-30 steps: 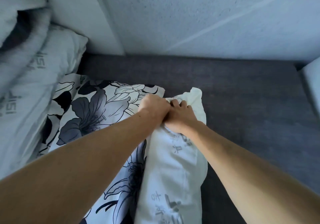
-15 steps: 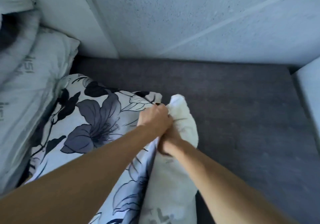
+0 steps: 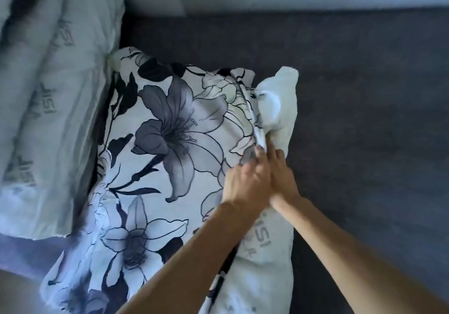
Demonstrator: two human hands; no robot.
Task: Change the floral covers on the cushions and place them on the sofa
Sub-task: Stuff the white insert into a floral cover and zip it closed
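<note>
Both hands at the open edge of the floral cover (image 3: 170, 143), on the dark grey sofa seat (image 3: 364, 119).

The left hand (image 3: 245, 182) pinches the cover's edge; the right hand (image 3: 283, 175) lies against the white cushion insert (image 3: 279, 100) — its grip I cannot tell. The insert juts out on the right. Bare printed cushions (image 3: 48, 107) crowd the left side, touching the cover.

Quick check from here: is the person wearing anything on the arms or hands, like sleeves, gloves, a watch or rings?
Nothing worn shows. Both forearms are bare from the bottom edge of the frame up to the wrists, with no sleeves or cuffs in view. The left hand and right hand have no gloves, and no watch or bracelet sits on either wrist. The hands are slightly blurred, so a thin ring cannot be ruled out.
</note>
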